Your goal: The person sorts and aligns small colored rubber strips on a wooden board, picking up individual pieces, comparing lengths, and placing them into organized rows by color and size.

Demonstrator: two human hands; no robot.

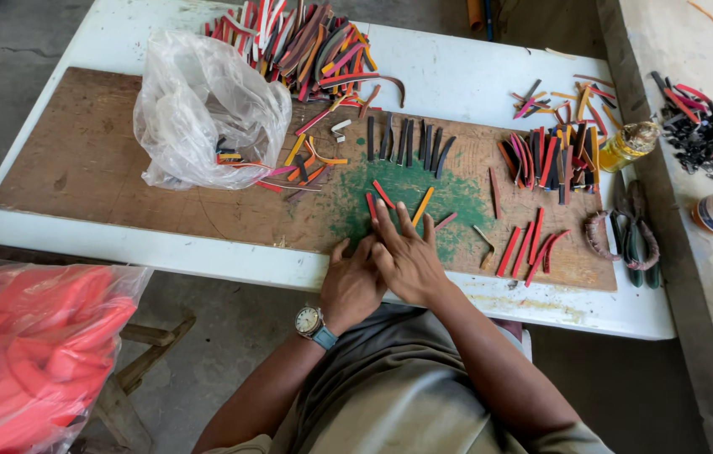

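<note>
Hands: our right hand point(407, 256) lies flat, fingers spread, overlapping our left hand point(351, 282) | both press red rubber strips point(376, 202) on the wooden board point(79, 160) | black strips point(407, 139) just beyond fingertips

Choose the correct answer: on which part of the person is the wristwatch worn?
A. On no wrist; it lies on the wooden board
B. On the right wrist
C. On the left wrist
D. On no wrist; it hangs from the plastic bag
C: the wristwatch sits on the wrist just behind the left hand, which rests at the board's near edge beside the right hand; the right wrist is bare.
</note>
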